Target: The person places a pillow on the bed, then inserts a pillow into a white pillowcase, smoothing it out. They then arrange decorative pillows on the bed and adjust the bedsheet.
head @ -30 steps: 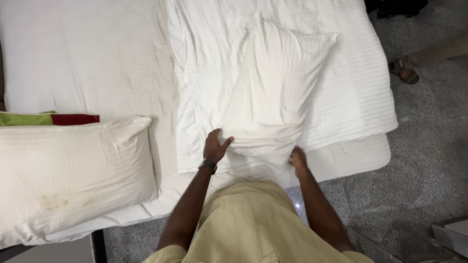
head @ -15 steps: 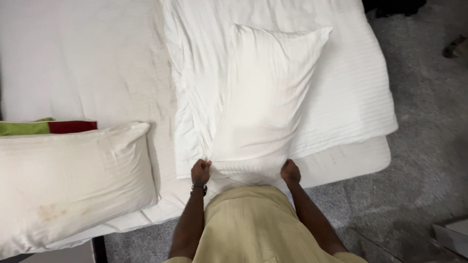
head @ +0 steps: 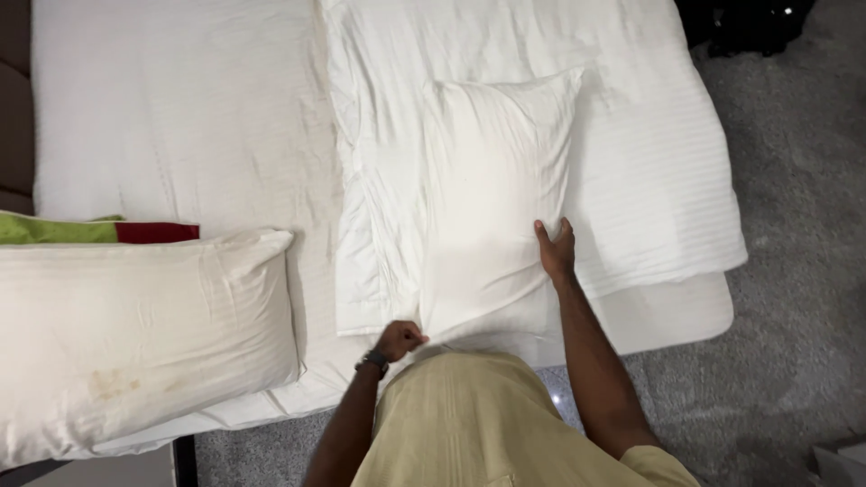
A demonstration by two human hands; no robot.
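Observation:
A white pillow [head: 492, 198] in a striped case lies upright on a folded white duvet [head: 631, 135] on the bed. My left hand [head: 400, 339] is closed on the pillow's lower left corner at the bed's edge. A dark band sits on that wrist. My right hand [head: 554, 250] rests flat with fingers spread against the pillow's right side, lower down.
A second, stained white pillow [head: 135, 338] lies at the left of the white mattress [head: 180, 117]. Green and red cloth [head: 90, 230] pokes out behind it. Grey carpet [head: 794, 271] runs along the right, with a dark object [head: 740, 22] at the top right.
The pillow has straightened and settled flatter on the duvet. My right hand moved from the bottom corner up to the pillow's right side; my left hand stayed at the lower left corner.

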